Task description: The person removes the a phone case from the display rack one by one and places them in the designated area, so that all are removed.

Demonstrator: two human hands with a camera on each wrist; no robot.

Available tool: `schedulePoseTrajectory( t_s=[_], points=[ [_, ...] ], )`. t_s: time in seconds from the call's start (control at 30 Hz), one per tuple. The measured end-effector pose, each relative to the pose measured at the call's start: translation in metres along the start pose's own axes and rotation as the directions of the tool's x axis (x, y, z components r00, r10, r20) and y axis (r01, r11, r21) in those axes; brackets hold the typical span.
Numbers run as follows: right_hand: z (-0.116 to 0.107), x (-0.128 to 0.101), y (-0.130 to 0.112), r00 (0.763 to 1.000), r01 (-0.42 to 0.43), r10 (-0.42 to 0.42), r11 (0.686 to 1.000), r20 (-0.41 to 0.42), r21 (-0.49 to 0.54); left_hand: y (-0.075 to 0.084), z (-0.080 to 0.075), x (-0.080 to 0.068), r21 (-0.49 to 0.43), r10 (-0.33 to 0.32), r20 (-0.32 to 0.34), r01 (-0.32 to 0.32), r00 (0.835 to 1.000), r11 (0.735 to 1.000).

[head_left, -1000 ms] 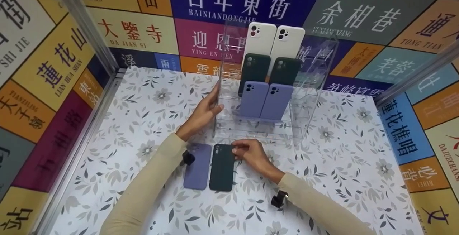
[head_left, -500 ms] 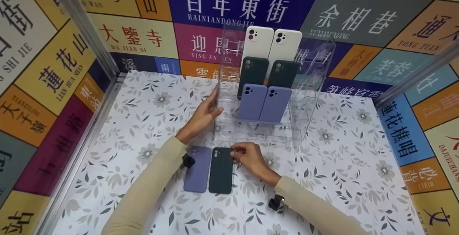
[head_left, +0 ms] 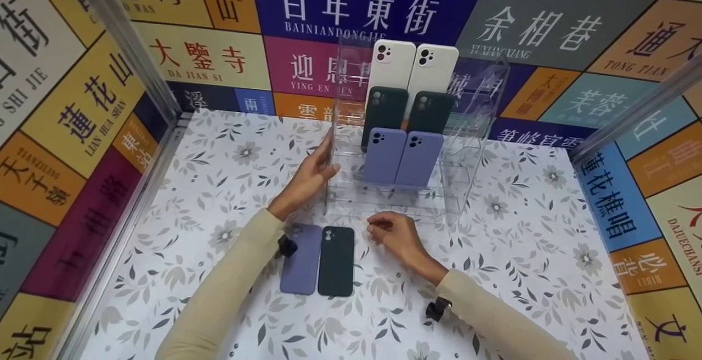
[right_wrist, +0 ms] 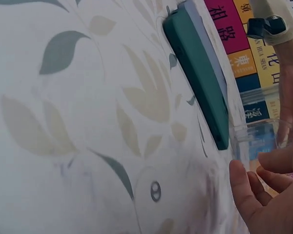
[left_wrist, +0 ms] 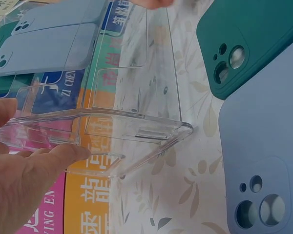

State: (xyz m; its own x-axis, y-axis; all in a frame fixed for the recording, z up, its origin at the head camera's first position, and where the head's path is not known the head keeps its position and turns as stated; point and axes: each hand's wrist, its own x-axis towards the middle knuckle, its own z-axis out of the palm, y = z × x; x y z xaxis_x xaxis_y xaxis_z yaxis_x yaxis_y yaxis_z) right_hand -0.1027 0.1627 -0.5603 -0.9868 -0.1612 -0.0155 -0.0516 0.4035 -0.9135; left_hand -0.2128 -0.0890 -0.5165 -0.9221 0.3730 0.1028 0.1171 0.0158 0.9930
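Note:
My left hand (head_left: 309, 178) holds the left side panel of a clear tiered display stand (head_left: 403, 200), thumb at its front edge and fingers along the outer face. White phone cases (head_left: 435, 69) stand on its back tier, dark green ones (head_left: 433, 112) in the middle, purple ones (head_left: 419, 159) in front. A loose purple phone case (head_left: 300, 264) and a loose dark green phone case (head_left: 336, 261) lie side by side on the table. To the right of the green case, my right hand (head_left: 399, 237) hovers with loosely bent fingers, nothing in them; the right wrist view shows them apart.
A white leaf-patterned cloth (head_left: 496, 272) covers the table. Colourful sign-printed panels (head_left: 373, 6) enclose it at the back, left and right, with a metal corner post (head_left: 129, 36) at the left. The stand is close to the back panel.
My right hand was at the upper right edge of the loose green case and has moved off it to the right. My left hand stays on the stand.

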Motion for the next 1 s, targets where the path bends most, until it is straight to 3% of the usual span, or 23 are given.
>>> schedulePoseTrajectory(
  t_s=[0.27,0.67,1.0],
  points=[
    [-0.029,-0.005,-0.007,0.999,0.017,-0.016,0.999,-0.029,0.036,-0.001,0.0,-0.001,-0.029,-0.024,0.003,0.024,1.0,0.999],
    [-0.059,-0.003,-0.015,0.995,0.043,-0.044,0.999,-0.093,-0.014,-0.002,-0.001,-0.001,-0.033,0.02,0.003,-0.02,1.0,0.999],
    [-0.086,-0.001,-0.022,0.988,0.071,-0.077,0.996,-0.132,-0.053,-0.001,0.0,0.0,-0.012,0.011,0.003,-0.011,1.0,1.0]
  ],
)
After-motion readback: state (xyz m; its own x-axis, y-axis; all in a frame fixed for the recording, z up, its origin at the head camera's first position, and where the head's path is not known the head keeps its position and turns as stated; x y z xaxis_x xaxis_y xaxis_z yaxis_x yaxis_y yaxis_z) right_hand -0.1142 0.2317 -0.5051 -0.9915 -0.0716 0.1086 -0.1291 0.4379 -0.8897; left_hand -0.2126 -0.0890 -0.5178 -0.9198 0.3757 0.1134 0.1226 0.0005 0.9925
